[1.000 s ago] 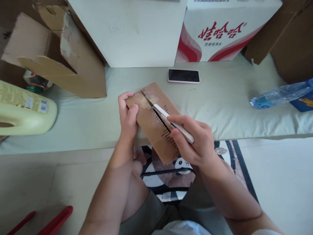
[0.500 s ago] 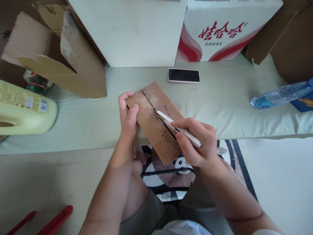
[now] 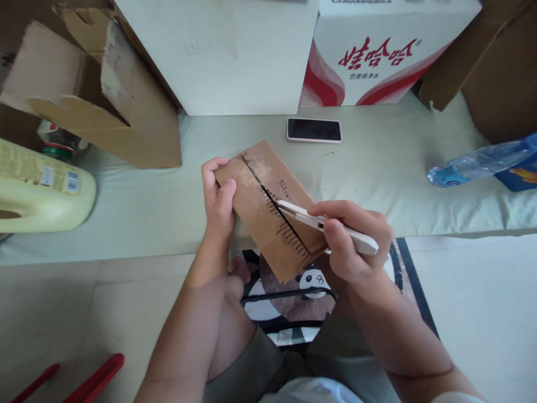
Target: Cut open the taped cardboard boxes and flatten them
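A brown cardboard box lies tilted over the front edge of the cloth-covered surface, with a dark slit along its middle seam and torn-looking marks beside it. My left hand is closed around the box's far left corner, thumb on top. In my right hand is a white utility knife, gripped between thumb and fingers. The knife's tip is at the slit, near the middle of the box; whether it touches the cardboard I cannot tell.
Behind the box lies a phone. White cartons stand at the back. An open cardboard box and a yellow jug are on the left, a plastic bottle on the right. A panda-print mat lies below.
My right hand has moved right and slightly down with the knife, its tip sliding along the seam. More of the dark slit shows. My left hand keeps its hold on the box.
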Demonstrator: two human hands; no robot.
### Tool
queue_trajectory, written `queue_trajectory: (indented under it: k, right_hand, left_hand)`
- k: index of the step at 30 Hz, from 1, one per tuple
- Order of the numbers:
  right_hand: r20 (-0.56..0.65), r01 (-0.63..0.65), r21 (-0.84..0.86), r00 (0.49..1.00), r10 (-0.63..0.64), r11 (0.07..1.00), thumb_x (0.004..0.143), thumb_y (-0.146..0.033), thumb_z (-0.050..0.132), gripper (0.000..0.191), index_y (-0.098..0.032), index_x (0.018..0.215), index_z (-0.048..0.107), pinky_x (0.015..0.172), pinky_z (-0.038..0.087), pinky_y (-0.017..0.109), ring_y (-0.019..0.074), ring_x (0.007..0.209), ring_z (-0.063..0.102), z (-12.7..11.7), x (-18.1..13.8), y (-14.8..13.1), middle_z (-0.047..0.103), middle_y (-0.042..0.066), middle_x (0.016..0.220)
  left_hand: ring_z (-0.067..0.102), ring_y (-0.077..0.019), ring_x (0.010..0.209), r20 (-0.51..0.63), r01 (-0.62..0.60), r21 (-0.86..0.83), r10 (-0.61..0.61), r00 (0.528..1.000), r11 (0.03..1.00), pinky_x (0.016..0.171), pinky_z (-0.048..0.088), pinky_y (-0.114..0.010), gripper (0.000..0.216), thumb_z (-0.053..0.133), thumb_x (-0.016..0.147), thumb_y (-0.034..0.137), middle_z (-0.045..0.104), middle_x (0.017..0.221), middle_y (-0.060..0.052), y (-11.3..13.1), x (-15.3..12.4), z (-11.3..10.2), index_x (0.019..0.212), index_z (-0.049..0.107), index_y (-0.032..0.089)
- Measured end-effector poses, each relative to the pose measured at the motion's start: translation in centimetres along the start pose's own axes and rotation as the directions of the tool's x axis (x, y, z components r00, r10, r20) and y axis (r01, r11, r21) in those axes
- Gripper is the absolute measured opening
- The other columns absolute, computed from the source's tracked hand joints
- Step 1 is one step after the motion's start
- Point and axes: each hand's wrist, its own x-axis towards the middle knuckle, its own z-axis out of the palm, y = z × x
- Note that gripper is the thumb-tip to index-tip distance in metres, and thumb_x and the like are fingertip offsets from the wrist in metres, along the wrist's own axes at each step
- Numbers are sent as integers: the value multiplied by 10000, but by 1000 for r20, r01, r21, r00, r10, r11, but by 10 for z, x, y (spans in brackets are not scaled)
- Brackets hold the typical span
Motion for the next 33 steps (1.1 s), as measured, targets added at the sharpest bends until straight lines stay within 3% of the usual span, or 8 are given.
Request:
queue_trajectory:
  k: [6, 13, 17, 22, 26, 33]
  right_hand:
    - [-122, 27, -34, 992, -31, 999, 1032, -373, 517, 415, -207, 699, 701, 473, 344, 283, 107, 487, 512, -6, -6, 3, 597, -1, 583]
    - [-145, 14, 57, 989, -6, 998, 1018, -350, 507, 413, -209, 671, 681, 459, 287, 305, 116, 452, 475, -8, -9, 2, 555, -3, 550]
    - [-253, 33, 157, 967, 8, 987, 1003, -336, 510, 443, -202, 598, 631, 454, 263, 313, 122, 426, 440, -10, -6, 2, 505, 0, 502]
    - [-443, -1, 377, 878, 181, 926, 965, -343, 520, 434, -208, 555, 573, 438, 264, 301, 113, 411, 394, -6, -1, 4, 459, -8, 487]
    - [-549, 3, 400, 802, 237, 916, 1027, -456, 438, 502, -227, 602, 573, 390, 287, 277, 121, 382, 439, -3, 3, 15, 455, -19, 459]
    - [-451, -199, 330, 825, 340, 923, 1009, -665, 370, 581, -249, 635, 525, 375, 360, 270, 117, 350, 466, 0, 5, 26, 480, -34, 448]
  left_hand:
    - [541, -185, 809, 14, 18, -5, -17, 1000, 1000, 691, 448, -307, 585, 704, 808, 719, 573, 1000, -37, -1, 0, -1, 1150, 559, 266]
    - [537, -181, 777, 15, 25, -48, -25, 1000, 999, 674, 443, -310, 607, 732, 802, 718, 575, 970, -37, -3, 0, -1, 1163, 565, 259]
    - [547, -179, 767, 7, 30, -73, -30, 1000, 997, 659, 452, -305, 578, 740, 809, 691, 594, 960, -36, -2, 0, 0, 1159, 586, 258]
    - [545, -179, 758, -9, 22, -73, -23, 1000, 997, 639, 460, -302, 540, 740, 810, 671, 591, 950, -36, 1, 0, 2, 1137, 607, 261]
    - [540, -177, 771, -25, 19, -67, -20, 999, 998, 647, 459, -299, 555, 747, 797, 680, 589, 969, -37, 3, 0, 3, 1126, 608, 255]
    - [523, -167, 751, -22, 11, -76, -13, 1000, 997, 630, 438, -296, 574, 768, 788, 684, 584, 938, -28, 4, 0, 2, 1119, 611, 243]
